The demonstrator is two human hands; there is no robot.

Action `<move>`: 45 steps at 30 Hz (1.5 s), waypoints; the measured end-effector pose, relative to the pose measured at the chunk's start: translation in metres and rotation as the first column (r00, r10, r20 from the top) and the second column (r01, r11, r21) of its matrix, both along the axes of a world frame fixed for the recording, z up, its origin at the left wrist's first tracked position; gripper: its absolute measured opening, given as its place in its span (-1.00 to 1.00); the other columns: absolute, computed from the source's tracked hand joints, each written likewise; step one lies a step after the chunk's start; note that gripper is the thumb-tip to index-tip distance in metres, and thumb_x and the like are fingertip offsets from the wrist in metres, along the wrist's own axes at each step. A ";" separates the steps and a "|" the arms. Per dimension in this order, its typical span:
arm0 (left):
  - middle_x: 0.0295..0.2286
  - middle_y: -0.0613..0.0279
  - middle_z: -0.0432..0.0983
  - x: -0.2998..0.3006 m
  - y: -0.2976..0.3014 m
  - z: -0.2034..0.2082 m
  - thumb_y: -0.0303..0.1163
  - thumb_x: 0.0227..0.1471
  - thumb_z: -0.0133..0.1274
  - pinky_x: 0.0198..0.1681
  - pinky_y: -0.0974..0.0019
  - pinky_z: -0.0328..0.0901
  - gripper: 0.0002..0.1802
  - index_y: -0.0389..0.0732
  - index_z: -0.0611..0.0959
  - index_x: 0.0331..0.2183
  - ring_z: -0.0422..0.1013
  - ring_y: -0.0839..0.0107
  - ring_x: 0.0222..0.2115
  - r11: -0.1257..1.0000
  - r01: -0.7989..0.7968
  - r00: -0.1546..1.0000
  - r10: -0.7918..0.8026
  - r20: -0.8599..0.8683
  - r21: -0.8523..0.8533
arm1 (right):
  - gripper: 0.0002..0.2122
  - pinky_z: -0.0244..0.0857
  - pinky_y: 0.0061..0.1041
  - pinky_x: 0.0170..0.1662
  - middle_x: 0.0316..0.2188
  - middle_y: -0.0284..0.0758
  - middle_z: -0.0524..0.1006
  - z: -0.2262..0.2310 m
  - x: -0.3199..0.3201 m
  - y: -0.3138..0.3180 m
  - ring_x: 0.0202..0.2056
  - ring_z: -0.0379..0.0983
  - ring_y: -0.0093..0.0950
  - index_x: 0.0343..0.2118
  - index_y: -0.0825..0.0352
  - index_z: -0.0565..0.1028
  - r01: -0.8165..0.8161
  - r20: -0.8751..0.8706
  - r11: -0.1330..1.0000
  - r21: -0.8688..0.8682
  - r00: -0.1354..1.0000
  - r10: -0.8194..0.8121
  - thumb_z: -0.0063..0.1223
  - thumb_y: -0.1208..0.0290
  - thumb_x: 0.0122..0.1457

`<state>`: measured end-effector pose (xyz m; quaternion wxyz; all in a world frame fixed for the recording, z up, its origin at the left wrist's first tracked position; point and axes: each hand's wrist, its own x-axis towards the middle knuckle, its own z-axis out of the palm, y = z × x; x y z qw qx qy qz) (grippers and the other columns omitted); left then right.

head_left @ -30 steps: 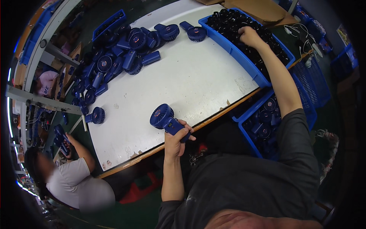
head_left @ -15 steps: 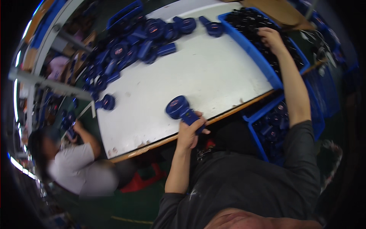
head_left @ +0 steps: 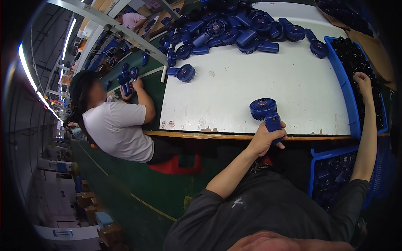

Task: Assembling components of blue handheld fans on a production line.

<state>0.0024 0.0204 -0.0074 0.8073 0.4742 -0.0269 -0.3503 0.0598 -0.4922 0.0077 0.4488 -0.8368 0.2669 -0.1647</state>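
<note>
Hands are well apart: the left hand [head_left: 264, 139] curls round the handle of a fan [head_left: 272, 120] at the table's [head_left: 251, 79] near edge; the right hand [head_left: 362, 81] has its fingertips bunched over shiny black pieces [head_left: 346, 52] in a blue plastic tray [head_left: 344, 94] at the table's right end, and whether it pinches one I cannot tell. Smooth dark-blue plastic, the fan has a round, ribbed head and a blocky handle. Its long axis slants: head away from the person and slightly left, handle end toward the table's near edge. Matching fans [head_left: 215, 28] heap along the table's far side.
</note>
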 end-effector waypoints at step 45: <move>-0.12 0.12 0.48 -0.024 -0.023 0.025 0.08 0.27 -0.28 0.06 0.20 0.32 -0.44 -0.18 0.47 -0.02 0.41 0.29 -0.03 0.978 -0.115 0.977 0.081 -0.195 -0.173 | -0.41 0.26 -0.17 0.04 -0.09 -0.10 0.39 0.030 -0.113 0.351 -0.01 0.31 -0.13 0.08 0.35 0.37 -0.607 0.099 0.627 -0.489 0.675 0.731 0.28 0.31 -0.06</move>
